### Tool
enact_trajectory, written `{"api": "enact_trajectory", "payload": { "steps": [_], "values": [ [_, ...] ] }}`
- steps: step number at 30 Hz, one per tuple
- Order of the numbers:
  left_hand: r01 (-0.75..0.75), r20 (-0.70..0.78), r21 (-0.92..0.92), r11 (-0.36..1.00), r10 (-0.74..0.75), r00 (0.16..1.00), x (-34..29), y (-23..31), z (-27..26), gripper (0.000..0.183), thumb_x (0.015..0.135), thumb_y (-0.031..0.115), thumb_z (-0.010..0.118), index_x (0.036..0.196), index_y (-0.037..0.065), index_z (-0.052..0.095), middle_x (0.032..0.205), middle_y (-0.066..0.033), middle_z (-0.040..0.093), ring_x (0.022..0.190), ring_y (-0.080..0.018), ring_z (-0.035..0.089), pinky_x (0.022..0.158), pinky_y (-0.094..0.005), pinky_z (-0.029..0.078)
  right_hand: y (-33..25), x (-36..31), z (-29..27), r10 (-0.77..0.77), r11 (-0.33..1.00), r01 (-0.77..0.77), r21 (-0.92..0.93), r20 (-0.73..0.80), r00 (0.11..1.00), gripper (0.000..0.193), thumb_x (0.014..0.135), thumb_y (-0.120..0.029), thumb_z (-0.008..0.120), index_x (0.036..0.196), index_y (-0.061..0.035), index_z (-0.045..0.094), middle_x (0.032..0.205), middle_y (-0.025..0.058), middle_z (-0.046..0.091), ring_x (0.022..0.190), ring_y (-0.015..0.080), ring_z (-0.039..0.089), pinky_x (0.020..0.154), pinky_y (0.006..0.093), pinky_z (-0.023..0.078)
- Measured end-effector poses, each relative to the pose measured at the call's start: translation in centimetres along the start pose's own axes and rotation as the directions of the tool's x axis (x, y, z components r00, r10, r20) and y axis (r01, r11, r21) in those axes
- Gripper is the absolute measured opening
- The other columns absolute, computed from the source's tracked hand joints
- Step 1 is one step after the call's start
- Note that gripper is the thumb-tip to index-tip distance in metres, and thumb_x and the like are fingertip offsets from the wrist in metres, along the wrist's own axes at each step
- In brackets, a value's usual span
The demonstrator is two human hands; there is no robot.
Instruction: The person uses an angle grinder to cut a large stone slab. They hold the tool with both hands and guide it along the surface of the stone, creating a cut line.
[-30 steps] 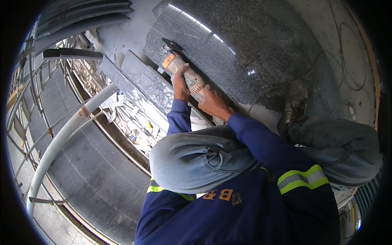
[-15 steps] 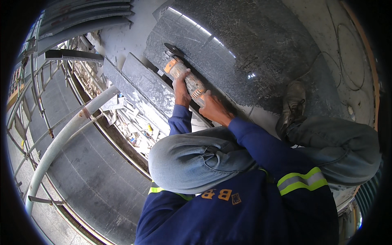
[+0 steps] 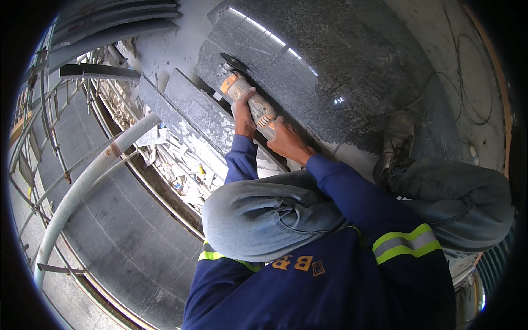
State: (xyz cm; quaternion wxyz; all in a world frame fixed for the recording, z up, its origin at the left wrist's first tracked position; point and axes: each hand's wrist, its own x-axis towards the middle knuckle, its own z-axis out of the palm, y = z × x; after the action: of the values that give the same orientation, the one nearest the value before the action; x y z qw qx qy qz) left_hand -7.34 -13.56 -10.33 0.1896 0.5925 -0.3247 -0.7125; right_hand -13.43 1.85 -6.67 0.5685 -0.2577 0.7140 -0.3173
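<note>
Both of my hands grip a dusty orange and grey angle grinder (image 3: 256,104). My left hand (image 3: 242,114) wraps round the front of its body, near the orange collar. The rear handle sits in my right hand (image 3: 287,142); its fingers are closed round it. At the far end, the dark disc (image 3: 234,62) is tilted and lies at the left edge of a polished dark stone slab (image 3: 330,71). Whether the disc touches the stone, I cannot tell. A narrower grey slab (image 3: 201,110) lies just left of the grinder, with a dark gap between.
Scaffold poles and a thick white pipe (image 3: 91,181) run along the left, above broken rubble (image 3: 179,170). Dark metal strips (image 3: 113,25) stack at the upper left. A thin cable (image 3: 459,82) loops on the right, beyond my shoe (image 3: 397,140).
The grinder and both hands have shifted very slightly left and toward the far side. My grip on it stays the same.
</note>
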Motion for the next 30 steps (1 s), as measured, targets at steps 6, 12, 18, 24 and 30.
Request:
{"api": "enact_trajectory", "payload": {
  "steps": [6, 12, 18, 24, 30],
  "values": [
    [0.008, 0.007, -0.038, 0.999, -0.008, 1.000, 0.5, 0.5, 0.1, 0.034, 0.081, 0.017, 0.071, 0.107, 0.001, 0.055, 0.080, -0.0110, 0.061, 0.064, -0.0275, 0.065, 0.059, -0.0429, 0.059, -0.6, 0.7, -0.3, -0.007, 1.000, 0.008, -0.020, 0.020, 1.000, 0.063, 0.079, -0.006, 0.056, 0.134, 0.0187, 0.036, 0.117, 0.0419, 0.057, 0.112, 0.0528, 0.059, 0.098, 0.0525, 0.048],
    [0.039, 0.054, -0.039, 0.998, -0.037, 0.998, -0.2, -0.7, -0.5, 0.033, 0.085, 0.019, 0.067, 0.110, 0.004, 0.053, 0.082, -0.0103, 0.062, 0.066, -0.0258, 0.066, 0.060, -0.0422, 0.059, 0.0, -0.9, -0.4, 0.002, 1.000, -0.002, -0.019, 0.007, 1.000, 0.055, 0.079, -0.009, 0.060, 0.125, 0.0146, 0.041, 0.114, 0.0416, 0.058, 0.111, 0.0540, 0.058, 0.096, 0.0533, 0.048],
    [0.032, 0.043, -0.014, 0.999, -0.031, 0.999, -2.6, -1.7, 0.3, 0.033, 0.084, 0.019, 0.067, 0.110, 0.003, 0.055, 0.084, -0.0106, 0.062, 0.068, -0.0258, 0.067, 0.061, -0.0423, 0.059, 1.0, -3.0, -0.7, 0.034, 0.999, -0.035, 0.005, 0.012, 0.999, 0.055, 0.078, -0.009, 0.058, 0.125, 0.0135, 0.040, 0.115, 0.0440, 0.056, 0.112, 0.0566, 0.055, 0.096, 0.0556, 0.046],
    [0.014, 0.027, -0.009, 1.000, -0.014, 1.000, -1.9, -0.8, 0.8, 0.032, 0.084, 0.020, 0.067, 0.110, 0.003, 0.055, 0.085, -0.0107, 0.061, 0.067, -0.0258, 0.066, 0.061, -0.0418, 0.059, 0.7, -1.5, -0.6, 0.036, 0.999, -0.036, 0.008, 0.025, 0.999, 0.064, 0.078, -0.009, 0.059, 0.131, 0.0150, 0.034, 0.116, 0.0447, 0.055, 0.113, 0.0566, 0.055, 0.097, 0.0554, 0.046],
    [0.058, 0.058, -0.033, 0.998, -0.056, 0.997, -0.7, -1.1, -0.4, 0.035, 0.084, 0.020, 0.067, 0.112, 0.004, 0.054, 0.084, -0.0093, 0.061, 0.068, -0.0247, 0.066, 0.062, -0.0416, 0.059, -0.1, -1.7, -0.7, 0.030, 0.999, -0.030, 0.017, 0.025, 0.999, 0.059, 0.079, -0.010, 0.059, 0.128, 0.0141, 0.037, 0.116, 0.0439, 0.056, 0.113, 0.0561, 0.056, 0.097, 0.0549, 0.046]
  ]
}}
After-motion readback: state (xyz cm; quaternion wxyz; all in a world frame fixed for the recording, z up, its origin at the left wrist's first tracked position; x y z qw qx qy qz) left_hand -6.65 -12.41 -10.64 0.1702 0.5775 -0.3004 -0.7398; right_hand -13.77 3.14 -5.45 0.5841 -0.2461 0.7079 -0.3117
